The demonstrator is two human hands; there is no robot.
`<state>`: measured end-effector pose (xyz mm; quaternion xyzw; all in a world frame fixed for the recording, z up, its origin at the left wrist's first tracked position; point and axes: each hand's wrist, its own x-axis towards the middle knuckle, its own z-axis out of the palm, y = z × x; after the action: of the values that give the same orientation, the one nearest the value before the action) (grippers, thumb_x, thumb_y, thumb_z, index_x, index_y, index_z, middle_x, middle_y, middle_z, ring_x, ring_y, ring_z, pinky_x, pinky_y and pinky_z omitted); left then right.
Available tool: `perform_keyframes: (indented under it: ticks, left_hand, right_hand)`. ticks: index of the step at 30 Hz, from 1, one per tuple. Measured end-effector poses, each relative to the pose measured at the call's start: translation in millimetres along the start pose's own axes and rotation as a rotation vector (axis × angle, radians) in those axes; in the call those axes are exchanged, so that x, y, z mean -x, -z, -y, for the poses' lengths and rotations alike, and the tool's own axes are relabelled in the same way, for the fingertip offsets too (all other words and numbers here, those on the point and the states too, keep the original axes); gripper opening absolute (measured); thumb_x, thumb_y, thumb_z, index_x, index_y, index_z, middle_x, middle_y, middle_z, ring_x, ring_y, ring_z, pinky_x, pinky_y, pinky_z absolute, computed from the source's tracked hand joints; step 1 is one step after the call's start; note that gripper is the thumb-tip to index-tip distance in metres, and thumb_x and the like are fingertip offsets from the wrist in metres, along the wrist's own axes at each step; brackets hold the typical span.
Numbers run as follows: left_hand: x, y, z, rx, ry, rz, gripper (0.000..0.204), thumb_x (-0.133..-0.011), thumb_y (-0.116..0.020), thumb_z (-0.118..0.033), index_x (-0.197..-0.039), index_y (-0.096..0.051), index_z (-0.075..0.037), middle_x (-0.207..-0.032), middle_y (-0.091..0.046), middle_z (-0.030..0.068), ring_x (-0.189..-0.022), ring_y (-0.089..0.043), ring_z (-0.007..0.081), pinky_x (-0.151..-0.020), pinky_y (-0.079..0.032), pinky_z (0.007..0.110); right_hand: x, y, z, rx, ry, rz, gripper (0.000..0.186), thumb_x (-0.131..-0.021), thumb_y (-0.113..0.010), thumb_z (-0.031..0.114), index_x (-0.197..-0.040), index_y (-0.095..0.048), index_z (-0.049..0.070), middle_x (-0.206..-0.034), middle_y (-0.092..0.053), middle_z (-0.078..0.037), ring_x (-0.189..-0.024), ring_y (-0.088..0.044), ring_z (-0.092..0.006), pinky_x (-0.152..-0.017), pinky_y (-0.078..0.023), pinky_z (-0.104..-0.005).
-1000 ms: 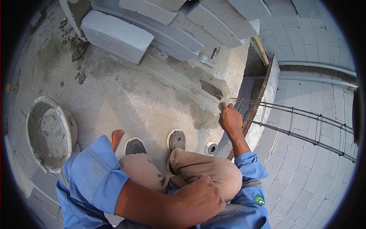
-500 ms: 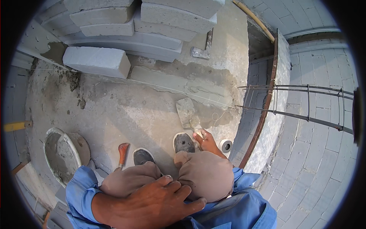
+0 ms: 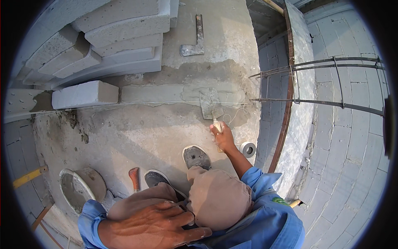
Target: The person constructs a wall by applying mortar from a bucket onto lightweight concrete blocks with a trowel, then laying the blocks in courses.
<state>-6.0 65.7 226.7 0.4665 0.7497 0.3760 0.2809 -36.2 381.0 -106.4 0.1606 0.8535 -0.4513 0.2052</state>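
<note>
My right hand (image 3: 222,136) is closed round the pale handle of a trowel (image 3: 208,108). The trowel's mortar-smeared blade lies over the right part of a strip of wet mortar (image 3: 151,93) on the concrete floor. A taut white string (image 3: 170,102) runs across there, near the blade, with a loose curl of it at the right end. At the strip's left end sits a white lightweight block (image 3: 85,95). My left hand (image 3: 159,226) rests on my left leg, fingers stretched and apart, holding nothing.
Stacked blocks (image 3: 128,35) stand far left; a hammer-like tool (image 3: 194,49) lies beyond the mortar. Near my feet are a mortar bucket (image 3: 94,182), a red-handled tool (image 3: 134,178) and a white roll (image 3: 248,149). A rebar cage (image 3: 338,103) crosses the gap at right.
My right hand has moved forward with the trowel, from the bare floor beside my shoe onto the mortar strip. The view has turned somewhat; my left hand stays on my leg.
</note>
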Motion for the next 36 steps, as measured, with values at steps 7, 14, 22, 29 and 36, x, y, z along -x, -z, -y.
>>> perform_keyframes:
  ticks: [7,14,22,29,36]
  left_hand:
    - [-2.7,-4.8,16.4,0.113,-0.055,0.034,0.041,-0.091,-0.062,-0.026,-0.132,-0.065,-0.023,-0.088,-0.054,0.0022,-0.082,-0.061,0.0189,-0.078,-0.050,0.032]
    - [-7.9,1.2,3.0,0.087,0.007,-0.025,0.036,-0.086,-0.064,-0.026,-0.121,-0.075,-0.024,-0.084,-0.054,0.0002,-0.084,-0.061,0.0184,-0.081,-0.049,0.032]
    - [-8.5,-4.0,2.6,0.155,0.015,-0.024,0.043,-0.084,-0.065,-0.024,-0.126,-0.073,-0.024,-0.085,-0.054,0.0022,-0.086,-0.062,0.0200,-0.083,-0.050,0.033]
    - [-5.0,-8.4,11.0,0.101,-0.088,0.106,0.053,-0.095,-0.061,-0.028,-0.148,-0.054,-0.024,-0.090,-0.051,0.0045,-0.080,-0.061,0.0179,-0.076,-0.052,0.032]
    - [1.8,-14.1,14.0,0.085,-0.110,0.017,0.049,-0.095,-0.061,-0.024,-0.144,-0.056,-0.021,-0.086,-0.050,0.0039,-0.075,-0.062,0.0161,-0.073,-0.053,0.032]
  right_hand:
    - [2.2,40.7,-8.3,-0.365,-0.232,-0.161,0.031,-0.102,-0.065,0.032,-0.108,-0.058,0.002,-0.079,-0.062,-0.006,-0.061,-0.058,-0.0139,-0.051,-0.049,-0.0309]
    - [9.0,15.4,12.9,-0.715,-0.330,-0.053,0.038,-0.099,-0.067,0.039,-0.110,-0.058,0.004,-0.080,-0.062,-0.008,-0.056,-0.059,-0.0153,-0.048,-0.049,-0.0301]
    - [5.4,14.1,-4.0,0.058,0.020,0.034,0.041,-0.096,-0.070,0.036,-0.113,-0.059,0.000,-0.085,-0.067,-0.010,-0.071,-0.064,-0.0167,-0.062,-0.052,-0.0365]
    - [-2.7,32.3,-5.9,-0.372,-0.194,-0.137,0.028,-0.100,-0.068,0.029,-0.106,-0.057,0.004,-0.075,-0.061,-0.006,-0.056,-0.059,-0.0152,-0.047,-0.047,-0.0323]
    - [-1.1,-4.1,23.9,-0.750,-0.310,-0.038,0.036,-0.100,-0.065,0.040,-0.109,-0.052,0.008,-0.076,-0.057,-0.005,-0.053,-0.056,-0.0162,-0.045,-0.047,-0.0312]
